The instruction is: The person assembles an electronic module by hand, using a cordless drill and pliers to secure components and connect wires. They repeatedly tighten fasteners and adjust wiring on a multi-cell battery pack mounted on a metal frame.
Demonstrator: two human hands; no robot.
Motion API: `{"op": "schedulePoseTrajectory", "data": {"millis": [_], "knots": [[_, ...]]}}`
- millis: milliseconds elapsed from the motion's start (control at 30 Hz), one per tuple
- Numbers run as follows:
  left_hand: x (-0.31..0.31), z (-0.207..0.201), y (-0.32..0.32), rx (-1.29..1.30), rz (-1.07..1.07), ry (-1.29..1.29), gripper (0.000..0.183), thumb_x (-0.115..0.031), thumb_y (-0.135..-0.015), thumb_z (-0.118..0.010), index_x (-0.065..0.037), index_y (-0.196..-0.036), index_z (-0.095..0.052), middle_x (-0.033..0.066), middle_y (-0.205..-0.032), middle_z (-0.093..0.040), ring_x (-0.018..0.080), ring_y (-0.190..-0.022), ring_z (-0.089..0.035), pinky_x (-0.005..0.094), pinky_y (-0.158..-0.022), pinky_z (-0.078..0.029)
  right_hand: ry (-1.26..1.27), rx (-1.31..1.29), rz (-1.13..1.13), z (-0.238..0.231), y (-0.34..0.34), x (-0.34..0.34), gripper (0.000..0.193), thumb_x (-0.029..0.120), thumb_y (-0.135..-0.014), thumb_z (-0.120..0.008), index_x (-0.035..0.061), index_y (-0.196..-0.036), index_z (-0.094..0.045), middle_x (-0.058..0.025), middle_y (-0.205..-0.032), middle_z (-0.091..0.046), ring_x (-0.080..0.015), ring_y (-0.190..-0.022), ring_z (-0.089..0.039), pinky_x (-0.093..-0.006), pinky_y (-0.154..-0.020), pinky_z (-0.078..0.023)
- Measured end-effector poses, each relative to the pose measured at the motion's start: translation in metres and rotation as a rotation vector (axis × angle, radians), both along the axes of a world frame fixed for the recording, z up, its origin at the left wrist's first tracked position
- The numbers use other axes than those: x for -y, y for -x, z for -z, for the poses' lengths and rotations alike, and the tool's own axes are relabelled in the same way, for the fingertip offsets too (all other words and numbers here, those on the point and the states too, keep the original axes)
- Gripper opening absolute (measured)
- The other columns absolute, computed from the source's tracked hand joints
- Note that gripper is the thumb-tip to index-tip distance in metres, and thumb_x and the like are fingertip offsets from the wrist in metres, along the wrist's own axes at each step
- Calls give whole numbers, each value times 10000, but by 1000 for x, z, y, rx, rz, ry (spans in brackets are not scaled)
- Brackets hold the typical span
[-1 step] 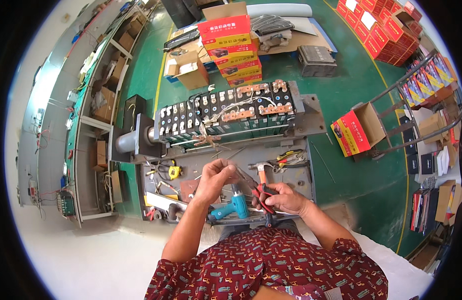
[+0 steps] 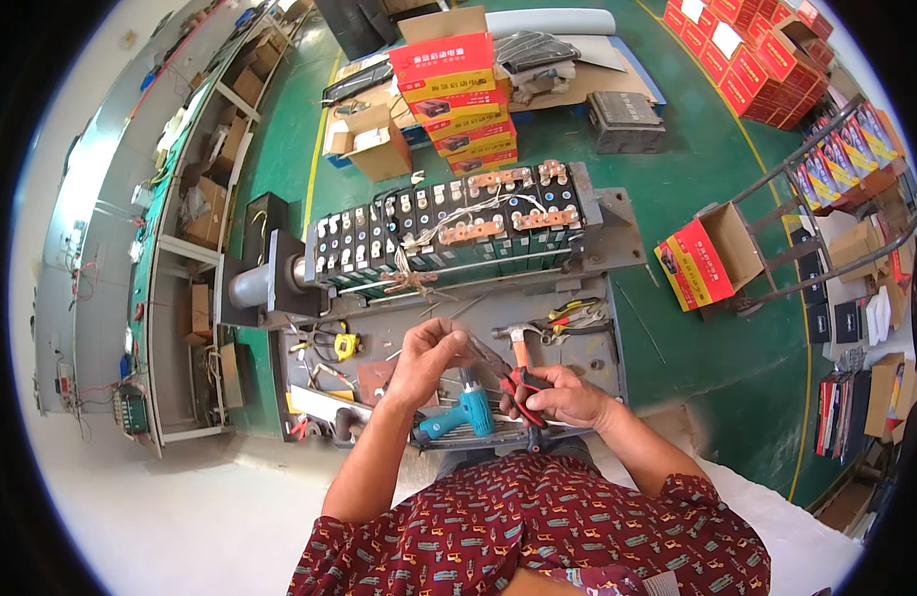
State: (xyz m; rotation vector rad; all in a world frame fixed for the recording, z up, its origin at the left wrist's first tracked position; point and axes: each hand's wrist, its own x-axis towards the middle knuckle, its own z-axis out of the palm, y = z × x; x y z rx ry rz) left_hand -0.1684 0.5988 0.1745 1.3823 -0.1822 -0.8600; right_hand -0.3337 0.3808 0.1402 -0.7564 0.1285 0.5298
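My right hand [image 2: 570,397] is wrapped round the handles of red-and-black pliers [image 2: 523,385], whose jaws point up and to the left. Close by the jaws, my left hand [image 2: 427,360] is closed, thumb against fingertips; what it pinches is too small to make out. Below the hands lies a teal power drill [image 2: 468,412] on the metal bench tray. A hammer [image 2: 519,343] with an orange handle rests just beyond the pliers. Farther off, a long battery pack [image 2: 449,233] with copper bars and white wires on top sits in a metal clamping frame [image 2: 608,228].
On the tray [image 2: 449,323] lie a yellow tape measure [image 2: 345,346] at left and several pliers [image 2: 581,316] at right. Stacked red-and-yellow boxes [image 2: 458,109] stand behind the pack. To the right is an open carton [image 2: 712,258] by a hand cart [image 2: 826,268]; shelving [image 2: 180,248] lines the left.
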Motion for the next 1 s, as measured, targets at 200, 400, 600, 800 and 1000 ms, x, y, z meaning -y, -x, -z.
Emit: {"op": "schedulePoseTrajectory", "data": {"millis": [200,400,600,800,1000], "knots": [[-5,13,-10,6,109,45,182,-194,-1026,-629,-13,-1021,-646,31,-896,-678,103,-831,-659,289,-772,-603,3,-66,42,-7,9,-22,368,114,-925,-611,-4,-1269,-556,-131,-1078,-670,-212,-957,-675,-354,-816,-571],[-32,70,5,-31,100,77,323,-283,-1034,-642,12,-1165,-624,47,-990,-693,130,-905,-654,305,-824,-548,41,-117,317,-10,25,-73,330,78,-930,-564,19,-1254,-541,-137,-1038,-658,-216,-873,-668,-364,-709,-567],[-95,155,77,738,651,-823,817,-269,-775,-840,-65,-1453,-432,215,-1234,-605,390,-1157,-622,513,-914,-553,-51,-163,587,4,14,-101,209,37,-938,-530,76,-1140,-568,-151,-1094,-638,-267,-907,-674,-409,-702,-568],[-100,197,92,800,626,-945,960,-132,-720,-833,-125,-1524,-309,207,-1264,-543,404,-1197,-582,525,-918,-549,-97,-81,610,12,-21,-88,205,63,-958,-518,81,-1155,-571,-143,-1079,-657,-242,-896,-689,-401,-689,-584],[-97,205,94,629,596,-977,1016,-69,-721,-796,-155,-1565,-236,251,-1325,-548,448,-1222,-566,539,-945,-532,-161,-61,613,24,-42,-58,122,85,-960,-527,85,-1067,-585,-135,-1057,-656,-265,-904,-690,-419,-699,-586]]}}
